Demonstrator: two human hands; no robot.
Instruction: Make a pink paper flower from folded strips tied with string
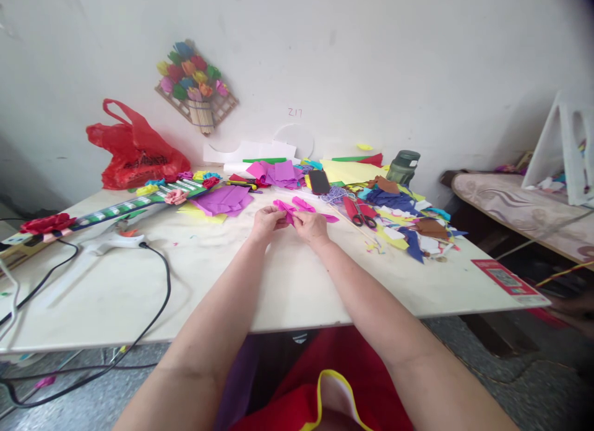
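Note:
Both my hands meet over the middle of the white table (297,282). My left hand (269,223) pinches one side of a bright pink piece of crepe paper (304,204). The fingers of my right hand (310,226) are closed on the same paper from the other side. Its folded or gathered ends stick out behind and to the right of my fingers; my hands hide the centre. To the right lie black-handled scissors (363,219) and a thin wooden stick (346,223). A stack of purple paper (225,200) lies to the left.
A hot glue gun (111,240) with a black cord lies left, near a flower-decorated strip (139,208) and a red plastic bag (134,149). Coloured scraps (408,217), a phone (319,182) and a green bottle (403,166) stand or lie right and back. A paper-flower decoration (197,87) hangs on the wall.

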